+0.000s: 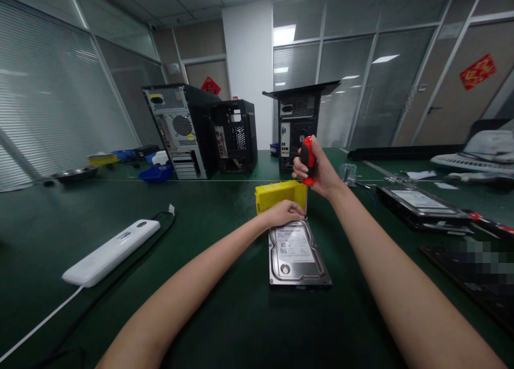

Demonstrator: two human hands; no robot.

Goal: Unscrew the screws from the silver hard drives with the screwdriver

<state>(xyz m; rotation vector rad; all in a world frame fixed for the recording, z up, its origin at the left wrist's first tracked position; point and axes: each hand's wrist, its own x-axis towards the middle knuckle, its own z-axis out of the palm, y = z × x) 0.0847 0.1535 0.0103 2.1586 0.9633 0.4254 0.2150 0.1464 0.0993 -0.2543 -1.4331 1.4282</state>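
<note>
A silver hard drive [297, 254] with a white label lies flat on the green table [217, 315], in front of me. My left hand [286, 213] rests at its far end, fingers curled together near the top corner; what they hold, if anything, is hidden. My right hand [315, 165] is wrapped round the red and black handle of a screwdriver [308, 157], held upright over the drive's far right corner. The shaft reaches down towards my left fingertips. Just behind the left hand stands a yellow plastic tray [277, 192].
Three computer cases stand at the back: left [196, 128], middle [249, 128] and right [297, 109]. A white power strip [112, 251] lies left, a blue bin [156, 173] behind it. More drives [421, 200] and a dark board [461, 278] lie right.
</note>
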